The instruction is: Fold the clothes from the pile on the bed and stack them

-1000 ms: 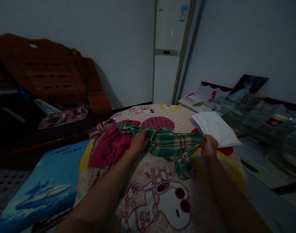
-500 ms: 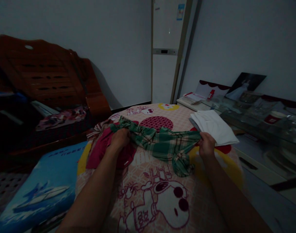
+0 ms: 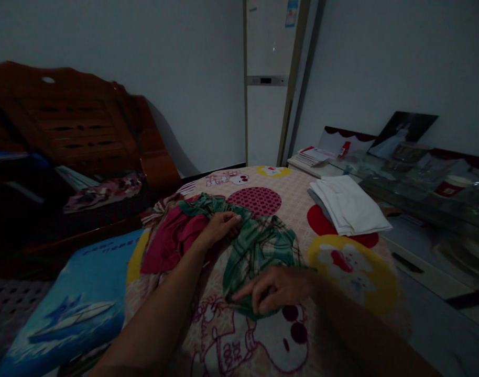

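Note:
A green plaid garment (image 3: 259,243) lies bunched on the patterned cloth of the round table. My left hand (image 3: 222,228) is closed on its upper left part, the fingertips pinched together over the fabric. Over the lower end of the garment rests my right hand (image 3: 281,289), its index finger stretched out to the left and the other fingers loosely bent and apart. Part of the fabric is hidden under this hand. Left of my left hand is a crumpled dark pink cloth (image 3: 169,238), partly under the green garment. Folded white cloth (image 3: 351,207) lies at the table's right edge.
A wooden bench (image 3: 74,115) stands at the left, near a blue box with a boat picture (image 3: 82,293). On the right, a glass-topped cabinet (image 3: 412,186) holds papers, a paper cup (image 3: 452,186) and a photo (image 3: 404,131). A tall white appliance (image 3: 265,120) stands behind the table.
My right hand has left the garment's right end and come down and left over its lower part. The stretched fabric has slackened into a heap. My left hand has shifted right.

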Demonstrator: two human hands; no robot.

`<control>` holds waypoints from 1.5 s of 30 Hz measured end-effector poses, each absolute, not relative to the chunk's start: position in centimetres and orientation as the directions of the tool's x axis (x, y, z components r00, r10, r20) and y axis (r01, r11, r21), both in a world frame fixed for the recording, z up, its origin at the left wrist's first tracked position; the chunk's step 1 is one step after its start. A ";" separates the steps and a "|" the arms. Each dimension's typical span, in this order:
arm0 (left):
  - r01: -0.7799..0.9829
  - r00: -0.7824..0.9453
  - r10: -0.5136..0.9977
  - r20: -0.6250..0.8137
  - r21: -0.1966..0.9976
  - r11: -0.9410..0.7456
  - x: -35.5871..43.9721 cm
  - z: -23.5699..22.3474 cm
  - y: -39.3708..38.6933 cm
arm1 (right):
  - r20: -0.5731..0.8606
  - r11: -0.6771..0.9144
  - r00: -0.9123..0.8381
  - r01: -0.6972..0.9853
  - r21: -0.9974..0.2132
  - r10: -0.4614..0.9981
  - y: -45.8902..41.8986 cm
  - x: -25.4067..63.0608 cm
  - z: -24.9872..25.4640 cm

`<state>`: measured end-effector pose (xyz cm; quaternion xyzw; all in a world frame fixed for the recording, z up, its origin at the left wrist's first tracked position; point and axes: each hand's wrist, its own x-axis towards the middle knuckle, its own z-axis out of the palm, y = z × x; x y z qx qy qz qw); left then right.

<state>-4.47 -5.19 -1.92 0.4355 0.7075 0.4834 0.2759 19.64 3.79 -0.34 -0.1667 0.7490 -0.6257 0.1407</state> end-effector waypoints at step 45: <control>0.095 -0.559 0.814 0.156 0.988 -0.125 -4.6 0.8 -6.6 | -0.066 0.077 -0.944 0.096 -0.992 0.324 9.4 19.8 -3.3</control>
